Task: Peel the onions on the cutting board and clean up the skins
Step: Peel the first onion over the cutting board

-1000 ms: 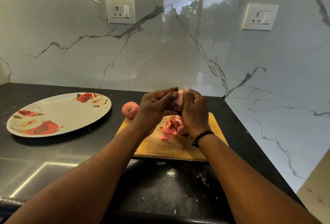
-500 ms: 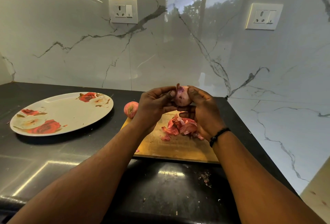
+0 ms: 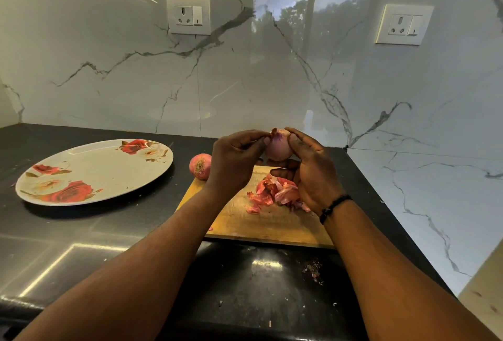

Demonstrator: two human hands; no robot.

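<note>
The left hand (image 3: pixel 235 162) covers the near left side of the held onion (image 3: pixel 279 147), and the right hand (image 3: pixel 310 174) hides its underside. The forearms cover parts of the board (image 3: pixel 261 221) (its near left corner included). The skins (image 3: pixel 275 193) partly vanish behind the right hand.

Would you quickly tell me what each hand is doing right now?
Left hand: closed, pinching a strip of skin at the top of the onion.
Right hand: closed around the onion, holding it above the cutting board.
</note>
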